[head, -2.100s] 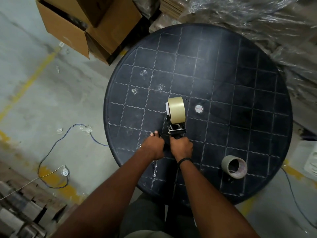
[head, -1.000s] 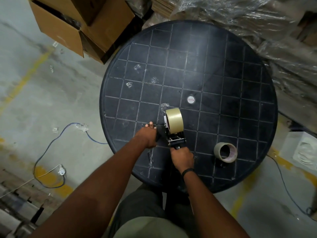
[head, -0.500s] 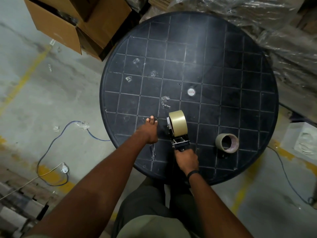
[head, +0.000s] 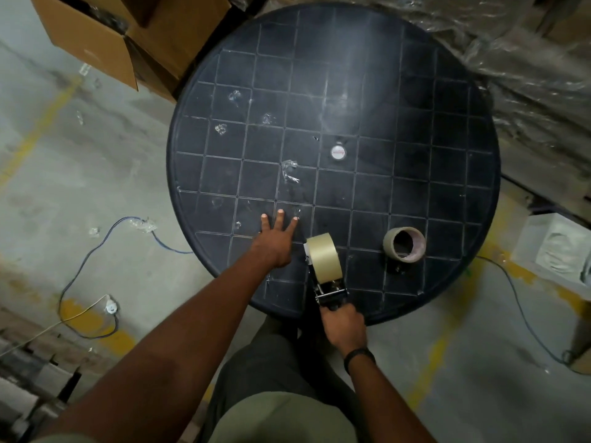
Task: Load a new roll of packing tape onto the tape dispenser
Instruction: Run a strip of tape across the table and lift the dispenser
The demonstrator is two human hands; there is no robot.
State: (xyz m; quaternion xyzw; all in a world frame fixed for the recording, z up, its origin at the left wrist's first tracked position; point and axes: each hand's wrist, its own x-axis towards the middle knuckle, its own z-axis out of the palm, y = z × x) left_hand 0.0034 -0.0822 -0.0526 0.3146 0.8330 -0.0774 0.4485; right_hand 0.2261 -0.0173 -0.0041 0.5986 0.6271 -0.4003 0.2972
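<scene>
A tan roll of packing tape (head: 323,259) sits mounted on the tape dispenser (head: 331,292), which stands near the front edge of the round black table (head: 415,129). My right hand (head: 342,326) is closed around the dispenser's handle at the table's rim. My left hand (head: 275,239) lies flat on the table just left of the roll, fingers spread, holding nothing. A nearly spent tape roll (head: 404,243), mostly cardboard core, rests on the table to the right of the dispenser.
Crumpled scraps of clear tape (head: 289,171) dot the table's left half. Open cardboard boxes (head: 134,30) stand at the back left, plastic-wrapped goods (head: 527,59) at the back right. Cables (head: 96,257) trail over the concrete floor on both sides.
The dispenser with its roll has been drawn back toward the table's front edge by my right hand. My left hand let go of it and now lies spread flat on the table.
</scene>
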